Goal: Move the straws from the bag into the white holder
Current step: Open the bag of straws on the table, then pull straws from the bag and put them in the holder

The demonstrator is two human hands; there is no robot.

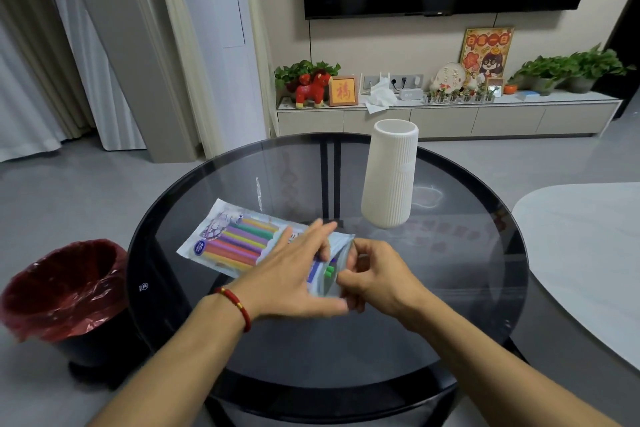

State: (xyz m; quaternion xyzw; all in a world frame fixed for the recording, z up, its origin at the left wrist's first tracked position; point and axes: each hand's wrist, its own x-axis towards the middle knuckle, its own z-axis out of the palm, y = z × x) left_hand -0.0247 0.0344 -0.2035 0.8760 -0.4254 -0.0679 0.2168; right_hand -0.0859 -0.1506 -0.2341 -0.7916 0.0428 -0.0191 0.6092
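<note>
A clear plastic bag of coloured straws lies on the round dark glass table, its opening towards the right. My left hand rests on the bag with fingers spread and the thumb under the open end. My right hand pinches the bag's mouth, where green and blue straw ends show. The tall white ribbed holder stands upright behind the hands, apart from them, and I cannot see inside it.
A black bin with a red liner stands on the floor at the left of the table. A pale table top lies at the right. A TV cabinet with plants and ornaments runs along the far wall.
</note>
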